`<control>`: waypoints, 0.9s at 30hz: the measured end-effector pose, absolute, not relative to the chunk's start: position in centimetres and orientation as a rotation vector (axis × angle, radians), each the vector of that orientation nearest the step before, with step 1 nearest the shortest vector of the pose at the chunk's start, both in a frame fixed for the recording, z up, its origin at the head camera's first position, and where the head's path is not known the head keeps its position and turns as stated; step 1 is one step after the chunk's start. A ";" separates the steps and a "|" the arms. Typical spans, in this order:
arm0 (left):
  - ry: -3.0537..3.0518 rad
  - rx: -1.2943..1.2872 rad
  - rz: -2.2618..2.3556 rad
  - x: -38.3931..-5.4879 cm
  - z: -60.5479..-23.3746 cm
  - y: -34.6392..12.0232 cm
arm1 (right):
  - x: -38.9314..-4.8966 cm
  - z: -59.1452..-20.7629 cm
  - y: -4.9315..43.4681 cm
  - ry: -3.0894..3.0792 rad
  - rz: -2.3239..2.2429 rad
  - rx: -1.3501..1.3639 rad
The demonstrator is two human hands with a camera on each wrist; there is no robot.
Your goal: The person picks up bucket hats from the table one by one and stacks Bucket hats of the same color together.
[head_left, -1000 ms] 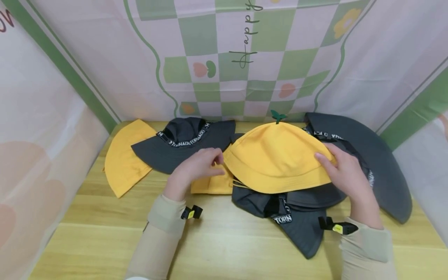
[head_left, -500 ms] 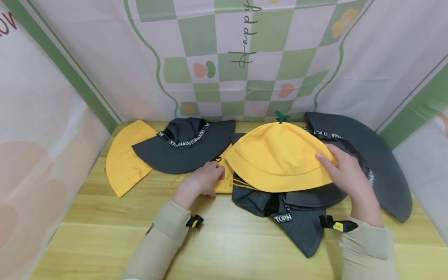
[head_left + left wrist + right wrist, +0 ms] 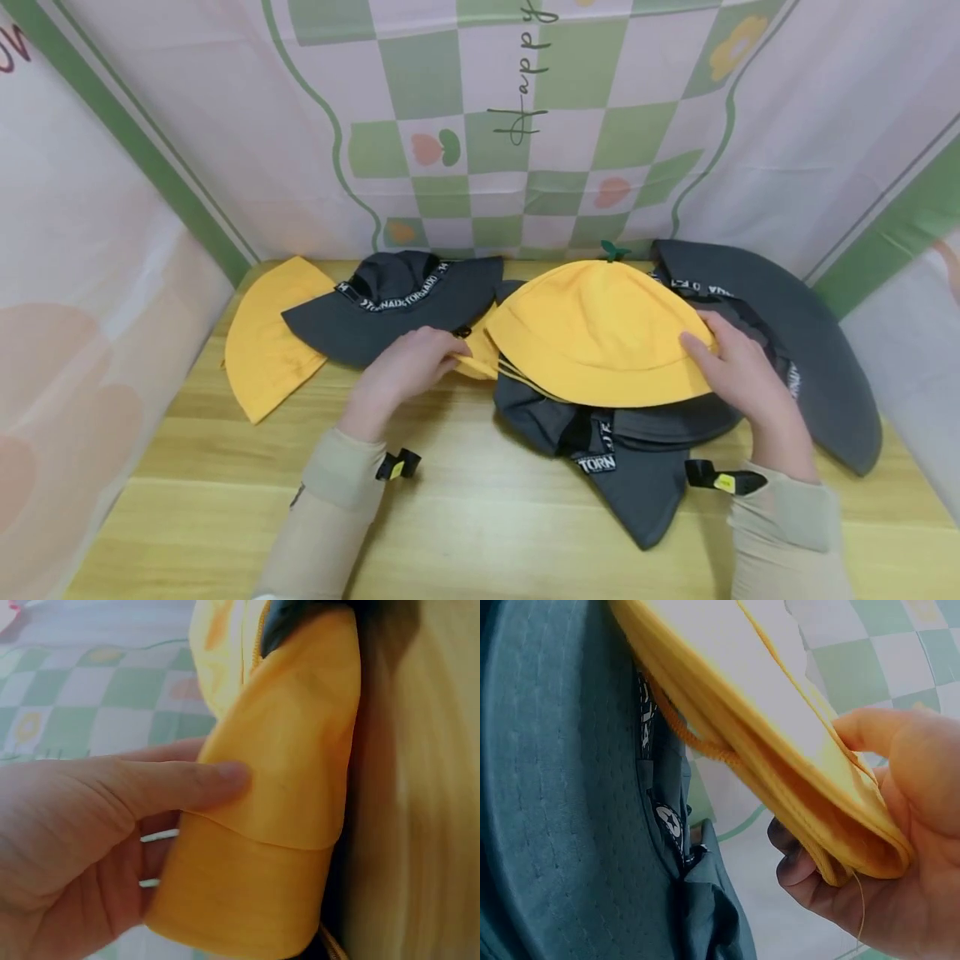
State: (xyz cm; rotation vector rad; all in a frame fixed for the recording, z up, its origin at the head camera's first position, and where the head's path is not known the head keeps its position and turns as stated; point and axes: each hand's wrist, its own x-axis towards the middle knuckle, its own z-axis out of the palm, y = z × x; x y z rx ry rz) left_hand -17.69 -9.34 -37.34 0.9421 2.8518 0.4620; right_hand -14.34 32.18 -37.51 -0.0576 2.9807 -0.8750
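Note:
My right hand point(image 3: 742, 375) grips the right end of a yellow bucket hat point(image 3: 600, 333) with a small green sprout on its crown. In the right wrist view its folded yellow brim point(image 3: 795, 780) lies between thumb and fingers. My left hand point(image 3: 405, 367) pinches the edge of another yellow hat point(image 3: 482, 367), partly hidden behind the sprout hat. The left wrist view has the thumb flat on this yellow cloth point(image 3: 277, 750), with the other fingers behind it. A dark grey hat point(image 3: 645, 492) with white lettering on its band lies below the sprout hat.
On the left, a dark grey hat point(image 3: 405, 321) with a lettered band overlaps a flat yellow hat point(image 3: 270, 350). A wide-brimmed dark hat point(image 3: 817, 358) lies at the right. Behind the wooden table point(image 3: 450, 517) hangs a checkered green and white cloth point(image 3: 502, 192).
My left hand has gone down to the lower yellow hat, taken its edge and raised it from the table. The right hand keeps its grip, while the sprout hat shifts slightly.

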 end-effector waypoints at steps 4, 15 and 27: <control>3.004 1.006 0.527 -17.6 -36.6 -10.0 | -14.3 -37.4 32.4 2.965 -0.886 -0.046; 3.301 1.086 0.630 -17.6 -34.9 -12.1 | -14.4 -37.6 33.0 2.938 -0.903 -0.010; 3.520 0.924 0.733 -16.5 -32.7 -14.6 | -14.2 -37.2 33.2 2.996 -0.889 -0.002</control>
